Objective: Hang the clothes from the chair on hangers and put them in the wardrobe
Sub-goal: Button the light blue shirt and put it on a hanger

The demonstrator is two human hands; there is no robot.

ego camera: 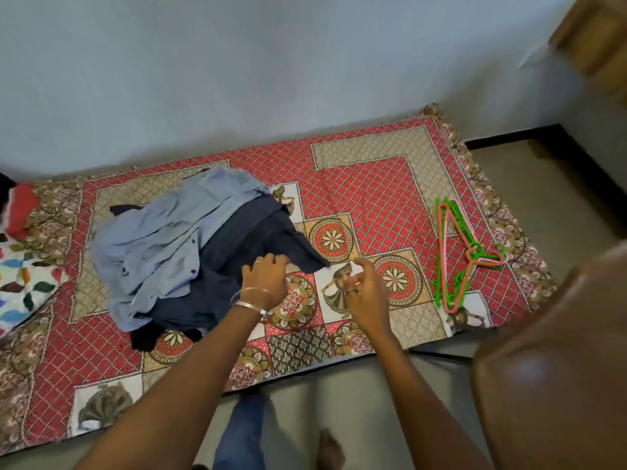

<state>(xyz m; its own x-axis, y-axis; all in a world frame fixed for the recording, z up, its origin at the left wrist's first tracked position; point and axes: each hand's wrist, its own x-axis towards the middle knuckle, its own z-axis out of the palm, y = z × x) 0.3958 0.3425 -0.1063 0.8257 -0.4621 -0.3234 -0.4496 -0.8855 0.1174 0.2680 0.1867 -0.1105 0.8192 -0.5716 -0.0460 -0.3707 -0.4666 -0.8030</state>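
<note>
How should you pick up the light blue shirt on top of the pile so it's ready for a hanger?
Best guess: grip the light blue shirt at its far end, near the wall, where the collar seems to lie, though the folds hide it. It lies crumpled over the dark blue garment, so coming from above with the left hand and lifting straight up should let it hang open without dragging that garment along.

One view is given, taken from head height, facing forward and steeply down. The bed (373,171) is seen near, from its near edge across to the wall (237,79).
</note>
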